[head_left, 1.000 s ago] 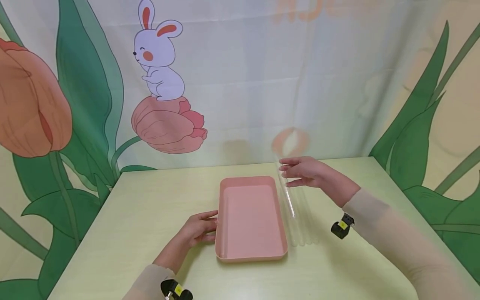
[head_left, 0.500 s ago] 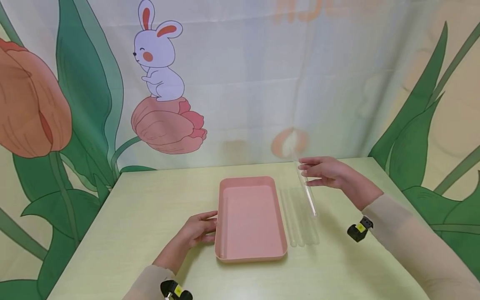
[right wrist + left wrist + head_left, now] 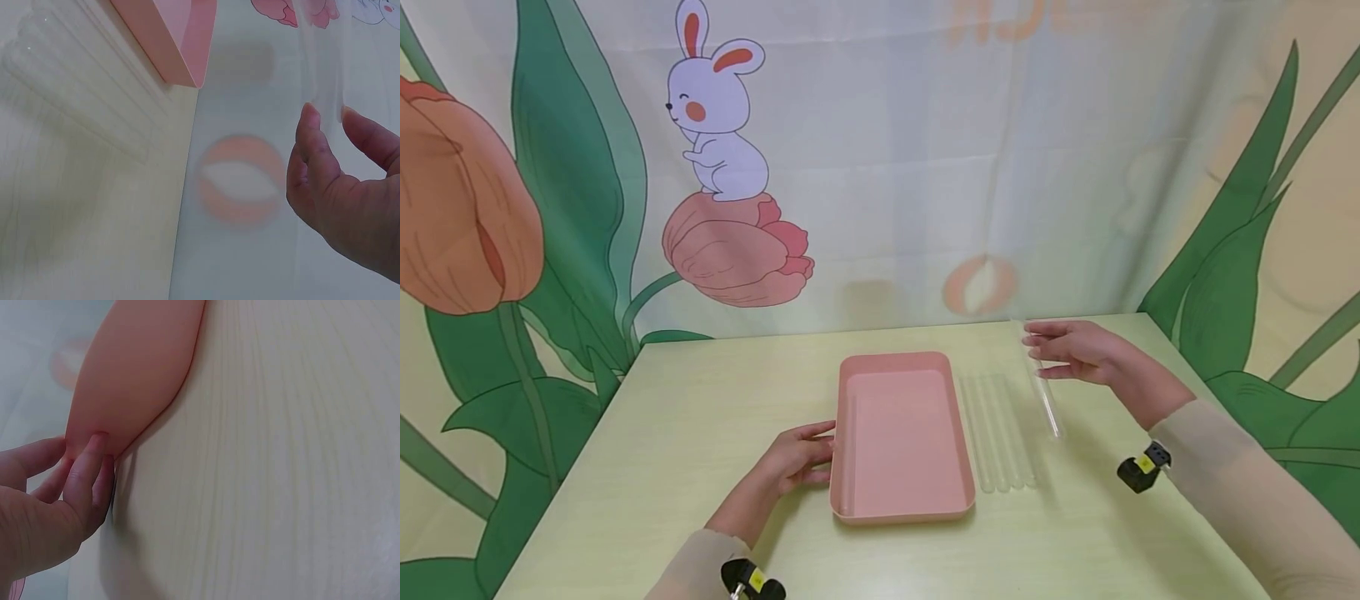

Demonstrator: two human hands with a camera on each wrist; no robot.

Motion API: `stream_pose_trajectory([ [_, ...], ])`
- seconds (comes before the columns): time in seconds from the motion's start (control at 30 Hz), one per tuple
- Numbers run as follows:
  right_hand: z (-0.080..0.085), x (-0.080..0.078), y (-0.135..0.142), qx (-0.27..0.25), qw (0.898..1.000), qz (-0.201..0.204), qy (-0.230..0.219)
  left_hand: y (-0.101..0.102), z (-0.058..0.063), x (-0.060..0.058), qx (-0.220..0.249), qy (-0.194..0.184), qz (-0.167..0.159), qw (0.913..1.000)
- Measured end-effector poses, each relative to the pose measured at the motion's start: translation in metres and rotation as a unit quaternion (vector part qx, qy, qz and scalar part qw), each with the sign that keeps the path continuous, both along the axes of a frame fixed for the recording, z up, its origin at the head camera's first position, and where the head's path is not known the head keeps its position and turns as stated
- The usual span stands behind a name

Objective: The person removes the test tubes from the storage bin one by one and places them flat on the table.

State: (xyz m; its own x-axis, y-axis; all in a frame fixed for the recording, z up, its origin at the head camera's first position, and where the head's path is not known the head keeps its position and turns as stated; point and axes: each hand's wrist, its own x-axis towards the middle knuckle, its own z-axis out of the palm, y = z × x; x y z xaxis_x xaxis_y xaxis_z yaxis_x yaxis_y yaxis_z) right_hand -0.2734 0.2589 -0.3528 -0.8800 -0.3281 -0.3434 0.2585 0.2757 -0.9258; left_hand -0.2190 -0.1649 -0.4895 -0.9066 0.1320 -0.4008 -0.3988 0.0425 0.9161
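Observation:
My right hand (image 3: 1071, 352) pinches a clear test tube (image 3: 1047, 404) between thumb and fingertips, above the table to the right of the tray. In the right wrist view the tube (image 3: 322, 59) rises from the fingertips. Several more clear test tubes (image 3: 1000, 433) lie side by side on the table along the right side of the pink tray (image 3: 902, 510). A faint tube-like outline (image 3: 847, 467) runs along the tray's inner left wall. My left hand (image 3: 801, 458) rests its fingertips against the tray's outer left side, seen close up in the left wrist view.
The tray stands near the middle of a pale wood-grain table (image 3: 700, 467). Behind the table's far edge hangs a printed curtain (image 3: 887, 167) with a rabbit and tulips. Black wrist cameras (image 3: 1144, 467) are strapped to both sleeves.
My right hand has carried the test tube to the right, from beside the tray to beyond the row of lying tubes. The left hand and tray have stayed put.

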Motion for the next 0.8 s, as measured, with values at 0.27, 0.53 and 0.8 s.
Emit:
stream_pose_trajectory([
  [0.27,-0.007,0.0,0.01,0.019,1.0,-0.005,-0.005,0.0,0.0,0.0,0.005,0.002,-0.007,1.0],
  [0.53,-0.015,0.001,0.019,0.029,0.999,-0.014,-0.009,0.0,0.0,0.001,-0.002,-0.002,-0.004,1.0],
  [0.8,-0.03,0.001,0.021,0.026,0.999,-0.032,-0.027,-0.001,0.0,0.001,-0.002,-0.001,-0.001,1.0],
])
